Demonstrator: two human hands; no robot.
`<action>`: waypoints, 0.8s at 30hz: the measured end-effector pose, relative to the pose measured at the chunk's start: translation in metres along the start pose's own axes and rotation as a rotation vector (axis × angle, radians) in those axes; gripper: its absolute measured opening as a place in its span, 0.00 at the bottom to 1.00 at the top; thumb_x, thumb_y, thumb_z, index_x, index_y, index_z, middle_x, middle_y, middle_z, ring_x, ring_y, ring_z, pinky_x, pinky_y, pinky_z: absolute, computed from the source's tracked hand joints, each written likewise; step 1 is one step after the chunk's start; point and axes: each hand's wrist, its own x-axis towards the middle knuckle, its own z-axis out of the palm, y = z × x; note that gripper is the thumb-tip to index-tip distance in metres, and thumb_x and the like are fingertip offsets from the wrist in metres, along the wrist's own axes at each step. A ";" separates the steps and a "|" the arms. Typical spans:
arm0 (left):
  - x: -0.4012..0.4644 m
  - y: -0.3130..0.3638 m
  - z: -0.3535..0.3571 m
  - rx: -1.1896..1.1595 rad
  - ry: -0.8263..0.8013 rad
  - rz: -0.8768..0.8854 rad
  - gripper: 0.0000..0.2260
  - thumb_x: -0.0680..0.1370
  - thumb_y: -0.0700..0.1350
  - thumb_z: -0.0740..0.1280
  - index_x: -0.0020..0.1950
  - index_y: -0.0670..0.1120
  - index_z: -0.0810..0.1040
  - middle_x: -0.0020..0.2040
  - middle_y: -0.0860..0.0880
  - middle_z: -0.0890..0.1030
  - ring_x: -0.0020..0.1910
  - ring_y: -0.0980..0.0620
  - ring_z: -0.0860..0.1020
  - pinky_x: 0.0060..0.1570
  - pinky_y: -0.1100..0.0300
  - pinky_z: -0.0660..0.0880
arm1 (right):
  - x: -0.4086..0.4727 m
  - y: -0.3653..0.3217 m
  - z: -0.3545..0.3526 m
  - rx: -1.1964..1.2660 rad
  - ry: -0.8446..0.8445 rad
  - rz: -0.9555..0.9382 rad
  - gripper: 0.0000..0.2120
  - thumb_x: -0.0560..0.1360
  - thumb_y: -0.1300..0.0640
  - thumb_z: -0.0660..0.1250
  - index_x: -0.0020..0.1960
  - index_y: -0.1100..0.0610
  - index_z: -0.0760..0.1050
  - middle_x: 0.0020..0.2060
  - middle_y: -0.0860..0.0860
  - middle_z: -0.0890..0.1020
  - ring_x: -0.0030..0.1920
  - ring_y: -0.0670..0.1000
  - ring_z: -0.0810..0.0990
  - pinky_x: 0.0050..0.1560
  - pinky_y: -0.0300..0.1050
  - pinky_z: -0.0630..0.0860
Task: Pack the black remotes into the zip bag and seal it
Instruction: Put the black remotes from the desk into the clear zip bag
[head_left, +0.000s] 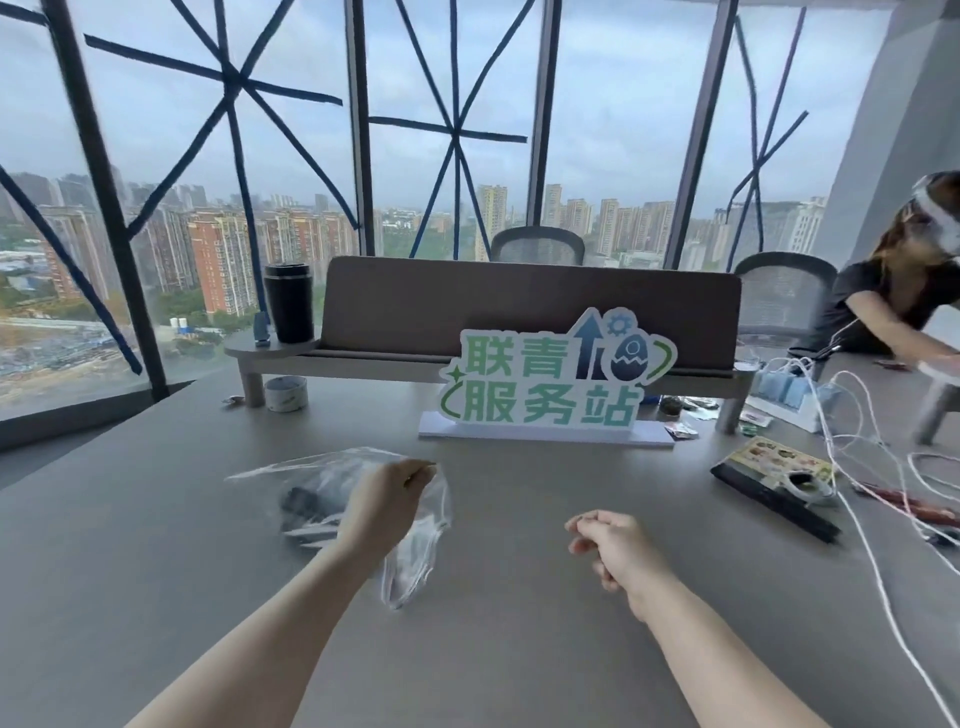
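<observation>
A clear zip bag (317, 475) lies on the grey table (493, 597), left of centre. Dark remotes (304, 506) show blurred through the plastic; how many I cannot tell. My left hand (387, 501) pinches the bag's upper right edge between thumb and fingers, and part of the bag hangs below my wrist. My right hand (608, 545) hovers to the right, apart from the bag, fingers curled loosely and holding nothing. Whether the zip is closed I cannot tell.
A green and white sign (550, 384) stands behind the bag in front of a desk shelf (519, 312) bearing a black tumbler (289, 303). A tape roll (285, 394), a black box (774, 488) and white cables (857, 457) lie around. Another person (898, 296) leans at the far right.
</observation>
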 end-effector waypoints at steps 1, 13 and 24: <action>0.006 0.011 0.012 -0.037 -0.001 -0.025 0.12 0.78 0.48 0.62 0.54 0.46 0.83 0.52 0.46 0.85 0.51 0.45 0.81 0.48 0.57 0.73 | 0.004 0.004 -0.024 -0.036 0.049 0.005 0.08 0.78 0.62 0.60 0.46 0.58 0.79 0.34 0.54 0.81 0.17 0.47 0.62 0.19 0.32 0.56; 0.060 0.123 0.105 -0.220 -0.059 0.042 0.10 0.77 0.49 0.63 0.48 0.49 0.83 0.41 0.53 0.80 0.41 0.48 0.79 0.42 0.55 0.74 | 0.091 0.060 -0.215 -0.771 0.397 0.127 0.29 0.79 0.50 0.54 0.78 0.56 0.56 0.79 0.55 0.56 0.67 0.62 0.73 0.64 0.57 0.73; 0.050 0.157 0.155 -0.138 -0.135 0.099 0.11 0.77 0.48 0.63 0.49 0.45 0.84 0.46 0.46 0.86 0.43 0.47 0.80 0.45 0.56 0.74 | 0.129 0.088 -0.233 -0.945 0.569 0.118 0.22 0.80 0.45 0.54 0.62 0.60 0.75 0.64 0.59 0.72 0.55 0.63 0.79 0.49 0.52 0.73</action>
